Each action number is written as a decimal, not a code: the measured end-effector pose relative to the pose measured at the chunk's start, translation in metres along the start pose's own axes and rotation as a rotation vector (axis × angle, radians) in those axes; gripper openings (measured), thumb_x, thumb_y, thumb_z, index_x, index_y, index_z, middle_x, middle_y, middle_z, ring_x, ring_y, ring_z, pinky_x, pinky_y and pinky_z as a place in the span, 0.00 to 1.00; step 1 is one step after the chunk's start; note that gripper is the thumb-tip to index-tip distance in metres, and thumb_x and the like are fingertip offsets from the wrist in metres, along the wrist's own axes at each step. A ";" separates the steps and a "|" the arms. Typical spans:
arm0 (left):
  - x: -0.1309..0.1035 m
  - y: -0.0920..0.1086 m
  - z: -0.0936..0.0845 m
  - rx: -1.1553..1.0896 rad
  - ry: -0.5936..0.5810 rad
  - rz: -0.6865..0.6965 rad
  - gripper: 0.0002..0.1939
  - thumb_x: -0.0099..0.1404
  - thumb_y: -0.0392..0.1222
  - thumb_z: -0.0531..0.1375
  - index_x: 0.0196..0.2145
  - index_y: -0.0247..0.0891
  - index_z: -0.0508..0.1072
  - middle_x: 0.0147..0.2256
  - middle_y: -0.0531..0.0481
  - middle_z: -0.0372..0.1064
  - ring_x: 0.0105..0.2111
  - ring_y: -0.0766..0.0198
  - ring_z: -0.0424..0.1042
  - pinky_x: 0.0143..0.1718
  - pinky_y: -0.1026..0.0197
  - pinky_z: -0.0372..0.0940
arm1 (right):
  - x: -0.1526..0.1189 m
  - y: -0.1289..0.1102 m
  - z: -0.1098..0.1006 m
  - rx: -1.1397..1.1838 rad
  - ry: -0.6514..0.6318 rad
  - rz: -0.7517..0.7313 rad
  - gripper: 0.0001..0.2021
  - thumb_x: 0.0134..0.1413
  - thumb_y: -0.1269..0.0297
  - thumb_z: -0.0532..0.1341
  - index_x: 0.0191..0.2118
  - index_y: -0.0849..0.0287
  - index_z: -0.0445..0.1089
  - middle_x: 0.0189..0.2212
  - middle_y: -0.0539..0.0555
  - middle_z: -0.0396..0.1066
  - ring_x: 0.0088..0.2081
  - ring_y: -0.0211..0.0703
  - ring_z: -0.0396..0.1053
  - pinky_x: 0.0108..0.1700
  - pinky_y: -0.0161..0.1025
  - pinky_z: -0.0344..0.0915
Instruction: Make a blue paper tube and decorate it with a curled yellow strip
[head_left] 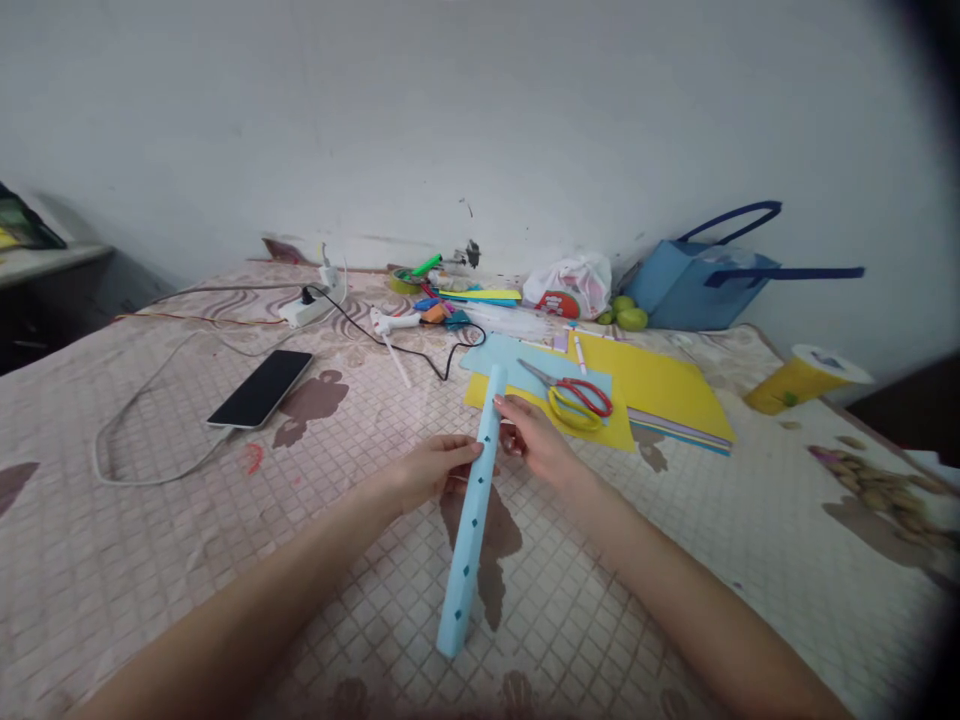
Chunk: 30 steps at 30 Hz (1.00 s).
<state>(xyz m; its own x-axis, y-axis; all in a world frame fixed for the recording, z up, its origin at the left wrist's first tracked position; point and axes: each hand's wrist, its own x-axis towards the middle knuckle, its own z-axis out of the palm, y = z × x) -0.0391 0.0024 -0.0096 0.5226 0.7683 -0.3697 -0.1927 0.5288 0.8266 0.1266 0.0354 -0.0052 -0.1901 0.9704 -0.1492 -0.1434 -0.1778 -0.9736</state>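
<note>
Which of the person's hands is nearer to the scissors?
The right. The right hand holds the blue paper tube just left of the scissors; the left hand grips the tube's other side, farther away.

A: What's surrounding the tube (pixel 472 515)?
B: Phone (pixel 261 388) is lying left of it, scissors (pixel 561 383) are lying right on paper sheets (pixel 645 375), glue gun (pixel 394 322) is sitting behind-left, bag (pixel 675 287) behind-right.
</note>
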 end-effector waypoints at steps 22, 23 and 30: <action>0.007 -0.003 0.003 -0.164 -0.143 -0.067 0.14 0.60 0.44 0.61 0.38 0.30 0.71 0.35 0.39 0.73 0.31 0.61 0.73 0.33 0.62 0.67 | 0.015 -0.008 -0.020 0.063 0.056 0.009 0.16 0.37 0.52 0.67 0.27 0.59 0.65 0.17 0.44 0.59 0.16 0.28 0.53 0.15 0.29 0.45; 0.007 -0.004 0.003 -0.167 -0.138 -0.071 0.13 0.59 0.44 0.61 0.38 0.30 0.71 0.34 0.40 0.73 0.31 0.62 0.73 0.33 0.62 0.67 | 0.016 -0.008 -0.021 0.066 0.069 0.011 0.16 0.38 0.52 0.66 0.27 0.59 0.66 0.16 0.43 0.59 0.16 0.28 0.52 0.15 0.29 0.45; 0.011 -0.005 0.000 -0.186 -0.125 -0.105 0.12 0.58 0.43 0.62 0.35 0.30 0.72 0.32 0.42 0.72 0.30 0.63 0.72 0.34 0.61 0.68 | 0.023 -0.006 -0.034 0.080 0.134 -0.017 0.17 0.38 0.50 0.65 0.27 0.56 0.64 0.17 0.43 0.58 0.17 0.29 0.54 0.16 0.29 0.47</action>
<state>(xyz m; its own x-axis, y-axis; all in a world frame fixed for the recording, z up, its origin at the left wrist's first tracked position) -0.0328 0.0079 -0.0179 0.6441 0.6610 -0.3848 -0.2751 0.6697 0.6898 0.1561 0.0642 -0.0082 -0.0560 0.9855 -0.1601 -0.2238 -0.1687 -0.9599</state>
